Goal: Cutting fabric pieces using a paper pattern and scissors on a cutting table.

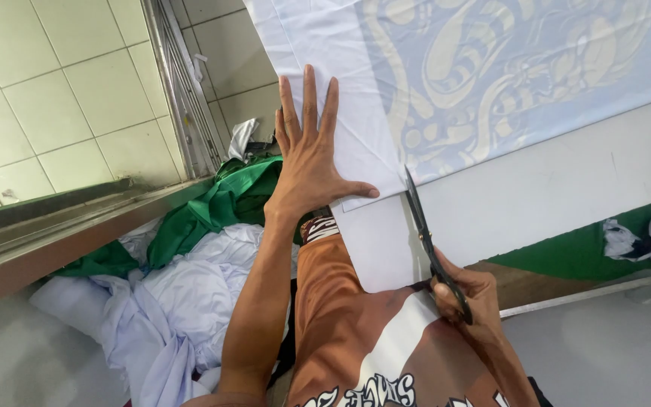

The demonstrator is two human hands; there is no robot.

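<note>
Down at the far left, a heap of pale lavender cloth [167, 301] lies crumpled on the floor, with a green cloth [205, 211] draped over its upper edge — both just below a metal ledge [62, 226] and a wall of pale tiles [62, 90]. Next comes the left hand [309, 154], opened out flat with fingers spread and thumb pointing right, palm pressed on a sheet of white fabric [340, 45] that carries a pale blue and cream pattern. Just right of the thumb, black scissors [431, 245] stand with blades slightly parted, tips at the sheet's lower edge. The right hand [469, 294] is closed round their handles, fingers through the loops. Further right — a white table edge [566, 188] and, beyond it, a knotted white rag [634, 241].
</note>
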